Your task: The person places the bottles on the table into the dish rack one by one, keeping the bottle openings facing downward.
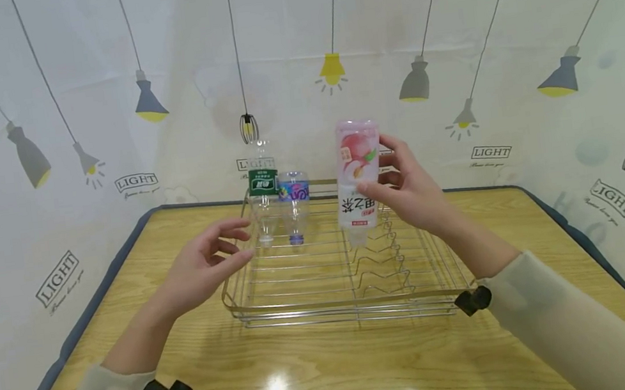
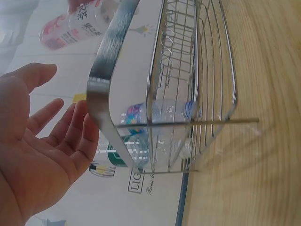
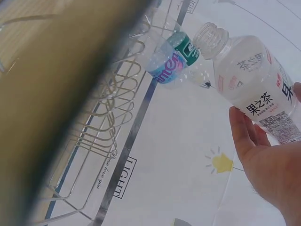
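My right hand [image 1: 413,193] grips a clear plastic bottle [image 1: 358,174] with a pink peach label, thumb in front and fingers behind. It is upside down over the rack, its uncapped mouth [image 3: 210,40] lowest. My left hand [image 1: 205,265] holds nothing; its fingers are loosely bent beside the left rim of the wire dish rack [image 1: 354,306]. Two other upside-down bottles stand in the rack's left back part: a taller one with a green label [image 1: 263,182] and a shorter one with a purple-blue label [image 1: 293,191] and a blue cap.
Wavy wire dividers [image 1: 381,271] run along the right half of the rack. The rack stands on a wooden table [image 1: 321,374] with a dark blue edge. A white cloth [image 1: 282,31] printed with lamps hangs around the back and sides.
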Demonstrator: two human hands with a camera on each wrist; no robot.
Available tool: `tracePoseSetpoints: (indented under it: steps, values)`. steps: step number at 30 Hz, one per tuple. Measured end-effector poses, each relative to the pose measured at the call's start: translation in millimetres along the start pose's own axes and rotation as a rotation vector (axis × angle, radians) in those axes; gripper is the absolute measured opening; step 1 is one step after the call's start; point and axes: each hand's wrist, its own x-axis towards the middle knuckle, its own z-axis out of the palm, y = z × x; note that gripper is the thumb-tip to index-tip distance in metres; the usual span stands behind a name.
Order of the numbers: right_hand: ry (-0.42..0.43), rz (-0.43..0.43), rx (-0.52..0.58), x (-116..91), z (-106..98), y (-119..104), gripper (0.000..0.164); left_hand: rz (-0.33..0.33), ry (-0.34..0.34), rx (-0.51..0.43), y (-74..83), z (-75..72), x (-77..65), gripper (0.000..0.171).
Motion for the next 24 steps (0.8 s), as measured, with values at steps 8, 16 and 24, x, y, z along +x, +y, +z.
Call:
tracePoseSetpoints:
  steps: [8, 16, 24]
  values:
    - [0.038, 0.003, 0.039, 14, -3, -6, 0.083, -0.041, 0.054, 0.066, -14.6, -9.0, -12.6, 0.044]
    - [0.079, 0.012, 0.069, 29, -1, -9, 0.083, -0.093, 0.009, 0.082, -33.4, -6.3, -19.3, 0.044]
    - [0.107, 0.033, 0.104, 46, 7, -5, 0.086, -0.155, -0.035, 0.043, -43.6, 4.4, -21.0, 0.043]
